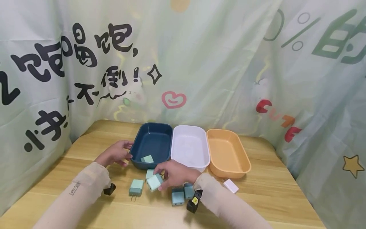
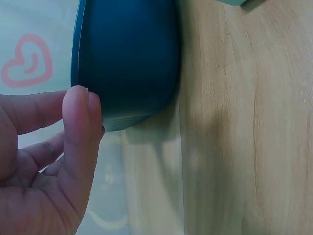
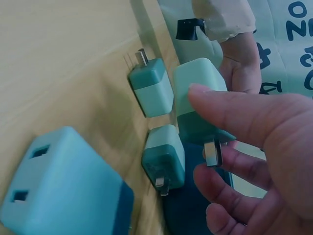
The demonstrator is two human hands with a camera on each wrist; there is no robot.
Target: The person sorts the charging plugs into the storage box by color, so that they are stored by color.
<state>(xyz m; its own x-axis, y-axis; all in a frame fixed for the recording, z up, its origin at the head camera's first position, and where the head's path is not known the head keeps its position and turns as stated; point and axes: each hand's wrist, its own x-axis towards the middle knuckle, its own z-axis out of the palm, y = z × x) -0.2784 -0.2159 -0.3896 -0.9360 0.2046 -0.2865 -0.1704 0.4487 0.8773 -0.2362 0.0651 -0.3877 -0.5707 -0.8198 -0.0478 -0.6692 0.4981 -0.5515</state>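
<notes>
My right hand (image 1: 178,175) pinches a mint-green plug charger (image 1: 154,182) between thumb and fingers, above the table in front of the trays. Metal prongs stick out of the held charger (image 3: 198,76) in the right wrist view. At the dark blue tray's (image 1: 151,143) left side is my left hand (image 1: 116,152), its fingers loosely spread and touching the rim. Another mint charger (image 1: 147,159) lies inside that tray. Two more green chargers lie near the right hand: one (image 1: 136,187) to its left, another (image 1: 149,174) partly hidden behind the held one.
A white tray (image 1: 190,146) and an orange tray (image 1: 228,152) stand right of the blue one. Two light-blue chargers (image 1: 178,197) (image 1: 188,190) lie by the right wrist. A white charger (image 1: 230,186) lies before the orange tray. Printed curtains (image 1: 200,63) hang around the table.
</notes>
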